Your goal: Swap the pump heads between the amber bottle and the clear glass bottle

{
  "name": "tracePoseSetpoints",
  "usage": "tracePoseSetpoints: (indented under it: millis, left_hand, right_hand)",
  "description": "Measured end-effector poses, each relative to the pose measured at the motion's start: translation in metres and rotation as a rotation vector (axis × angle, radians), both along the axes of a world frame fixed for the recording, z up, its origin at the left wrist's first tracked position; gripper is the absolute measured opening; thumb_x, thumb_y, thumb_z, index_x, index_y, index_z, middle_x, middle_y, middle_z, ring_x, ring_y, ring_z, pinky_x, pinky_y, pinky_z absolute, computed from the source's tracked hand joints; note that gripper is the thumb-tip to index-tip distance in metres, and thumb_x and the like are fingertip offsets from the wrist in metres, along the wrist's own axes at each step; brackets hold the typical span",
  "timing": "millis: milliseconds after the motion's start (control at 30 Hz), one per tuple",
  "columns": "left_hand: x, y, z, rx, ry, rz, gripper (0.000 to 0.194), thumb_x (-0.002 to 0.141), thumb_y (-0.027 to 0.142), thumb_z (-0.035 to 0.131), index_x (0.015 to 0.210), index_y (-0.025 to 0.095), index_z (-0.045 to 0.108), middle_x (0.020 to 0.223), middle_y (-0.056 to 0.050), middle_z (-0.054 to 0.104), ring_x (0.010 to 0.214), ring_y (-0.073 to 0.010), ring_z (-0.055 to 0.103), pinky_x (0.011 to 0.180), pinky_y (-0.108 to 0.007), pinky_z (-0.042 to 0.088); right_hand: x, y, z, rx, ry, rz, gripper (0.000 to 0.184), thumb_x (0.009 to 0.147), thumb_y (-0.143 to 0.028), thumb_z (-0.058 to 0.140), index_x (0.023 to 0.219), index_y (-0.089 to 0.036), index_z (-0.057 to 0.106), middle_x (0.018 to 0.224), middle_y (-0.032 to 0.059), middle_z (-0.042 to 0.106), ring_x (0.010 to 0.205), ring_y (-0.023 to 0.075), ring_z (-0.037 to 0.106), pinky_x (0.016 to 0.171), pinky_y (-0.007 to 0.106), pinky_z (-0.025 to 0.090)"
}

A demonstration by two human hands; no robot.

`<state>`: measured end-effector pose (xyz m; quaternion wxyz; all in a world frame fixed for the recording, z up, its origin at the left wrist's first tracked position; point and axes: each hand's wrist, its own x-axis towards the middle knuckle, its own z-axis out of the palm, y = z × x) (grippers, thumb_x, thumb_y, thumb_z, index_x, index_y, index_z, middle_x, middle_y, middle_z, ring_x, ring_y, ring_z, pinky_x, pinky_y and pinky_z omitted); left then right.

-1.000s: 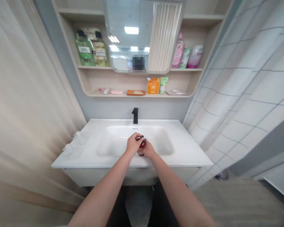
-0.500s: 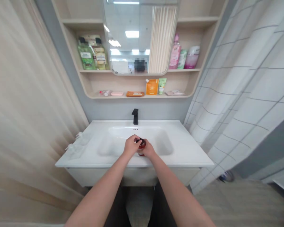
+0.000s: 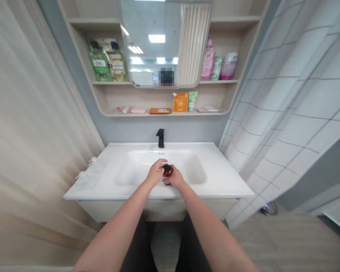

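Note:
A reddish-brown bottle (image 3: 167, 173) with a dark top stands upright at the front of the white sink. My right hand (image 3: 176, 177) is wrapped around its body from the right, covering much of the label. On the other side, my left hand (image 3: 155, 173) is beside the dark top, its thumb and fingers apart and the fingers stretched past its left and far side. Whether a fingertip still touches the top is too small to tell.
A black faucet (image 3: 160, 138) rises behind the sink basin (image 3: 197, 166). Two clear pump bottles (image 3: 82, 176) stand at the counter's left end. Above, a shelf (image 3: 147, 115) carries an orange pouch (image 3: 180, 102), a green tube (image 3: 192, 101) and small packets. Curtains hang on both sides.
My left hand's fingers have loosened from the bottle's dark top and shifted slightly left, leaving more of it visible. My right hand stays around the bottle.

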<state>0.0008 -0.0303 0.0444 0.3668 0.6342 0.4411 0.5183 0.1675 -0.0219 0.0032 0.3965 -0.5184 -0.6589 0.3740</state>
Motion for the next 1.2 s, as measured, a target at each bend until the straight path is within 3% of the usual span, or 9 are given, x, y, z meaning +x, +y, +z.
tracePoseSetpoints:
  millis: [100, 267, 400, 533, 633, 767, 867, 1033, 1200]
  left_hand:
    - [0.003, 0.003, -0.005, 0.034, 0.084, 0.072, 0.044, 0.085, 0.011, 0.076, 0.127, 0.022, 0.071, 0.134, -0.012, 0.078, 0.121, -0.0277, 0.08, 0.114, -0.048, 0.062]
    - [0.004, 0.006, -0.007, 0.07, 0.063, 0.014, 0.049, 0.087, 0.005, 0.065, 0.133, 0.022, 0.07, 0.128, -0.01, 0.077, 0.118, -0.0223, 0.08, 0.116, -0.044, 0.06]
    - [0.004, 0.007, -0.009, 0.075, 0.154, 0.117, 0.047, 0.082, 0.016, 0.085, 0.127, 0.023, 0.074, 0.117, -0.009, 0.081, 0.111, -0.0257, 0.08, 0.112, -0.046, 0.063]
    - [0.005, 0.011, -0.012, -0.065, -0.035, 0.125, 0.043, 0.081, 0.017, 0.088, 0.122, 0.021, 0.076, 0.106, -0.009, 0.083, 0.102, -0.0237, 0.082, 0.104, -0.043, 0.066]
    - [0.005, 0.012, -0.016, -0.091, -0.086, 0.101, 0.042, 0.082, 0.019, 0.088, 0.122, 0.02, 0.076, 0.108, -0.01, 0.085, 0.106, -0.0248, 0.083, 0.109, -0.045, 0.065]
    - [-0.01, 0.0, -0.024, 0.075, 0.142, 0.093, 0.051, 0.09, 0.028, 0.083, 0.14, 0.023, 0.072, 0.142, -0.012, 0.078, 0.136, -0.0271, 0.074, 0.126, -0.048, 0.054]
    - [-0.049, -0.022, -0.031, 0.111, 0.404, 0.135, 0.056, 0.101, 0.041, 0.073, 0.153, 0.022, 0.066, 0.162, -0.015, 0.066, 0.153, -0.0293, 0.063, 0.133, -0.047, 0.046]
    - [-0.12, -0.055, -0.032, -0.188, 0.905, 0.219, 0.045, 0.108, 0.052, 0.059, 0.131, 0.019, 0.079, 0.143, -0.017, 0.077, 0.137, -0.0352, 0.071, 0.123, -0.047, 0.051]
    - [-0.122, -0.058, -0.022, -0.302, 1.059, 0.181, 0.047, 0.109, 0.054, 0.05, 0.127, 0.023, 0.081, 0.139, -0.015, 0.081, 0.132, -0.0364, 0.074, 0.11, -0.045, 0.056]
  right_hand:
    - [0.0, 0.002, -0.002, 0.001, -0.004, -0.003, 0.066, 0.06, -0.017, 0.094, 0.119, -0.026, 0.067, 0.107, -0.0005, 0.082, 0.096, 0.0245, 0.078, 0.086, 0.036, 0.062]
    - [-0.001, 0.003, -0.005, -0.017, -0.062, -0.025, 0.066, 0.06, -0.021, 0.097, 0.118, -0.026, 0.067, 0.102, -0.0012, 0.082, 0.091, 0.0244, 0.077, 0.082, 0.034, 0.06]
    - [-0.001, 0.004, -0.009, -0.007, -0.015, 0.002, 0.068, 0.061, -0.02, 0.096, 0.122, -0.026, 0.067, 0.103, -0.0007, 0.083, 0.091, 0.0239, 0.078, 0.078, 0.032, 0.06]
    - [-0.001, 0.003, -0.01, 0.007, 0.016, 0.022, 0.067, 0.059, -0.017, 0.094, 0.12, -0.026, 0.067, 0.109, 0.0008, 0.084, 0.096, 0.0244, 0.079, 0.081, 0.033, 0.061]
    - [-0.001, 0.001, -0.007, 0.034, 0.014, 0.027, 0.068, 0.058, -0.018, 0.095, 0.12, -0.027, 0.068, 0.111, 0.0009, 0.084, 0.098, 0.0256, 0.079, 0.084, 0.035, 0.063]
    - [-0.002, -0.003, -0.001, 0.083, 0.009, 0.023, 0.065, 0.061, -0.024, 0.096, 0.12, -0.027, 0.069, 0.109, 0.0019, 0.084, 0.096, 0.0265, 0.079, 0.087, 0.038, 0.064]
    - [-0.002, -0.004, 0.0, 0.129, 0.056, 0.004, 0.06, 0.065, -0.036, 0.097, 0.118, -0.026, 0.07, 0.109, 0.0032, 0.084, 0.097, 0.0278, 0.079, 0.092, 0.04, 0.064]
    - [0.001, -0.003, -0.002, 0.157, 0.051, -0.001, 0.071, 0.064, -0.045, 0.1, 0.125, -0.025, 0.071, 0.114, 0.0053, 0.086, 0.105, 0.0305, 0.081, 0.1, 0.045, 0.063]
    - [-0.001, -0.012, 0.009, 0.181, 0.069, -0.064, 0.076, 0.065, -0.05, 0.099, 0.131, -0.025, 0.07, 0.119, 0.008, 0.086, 0.11, 0.0324, 0.081, 0.105, 0.046, 0.062]
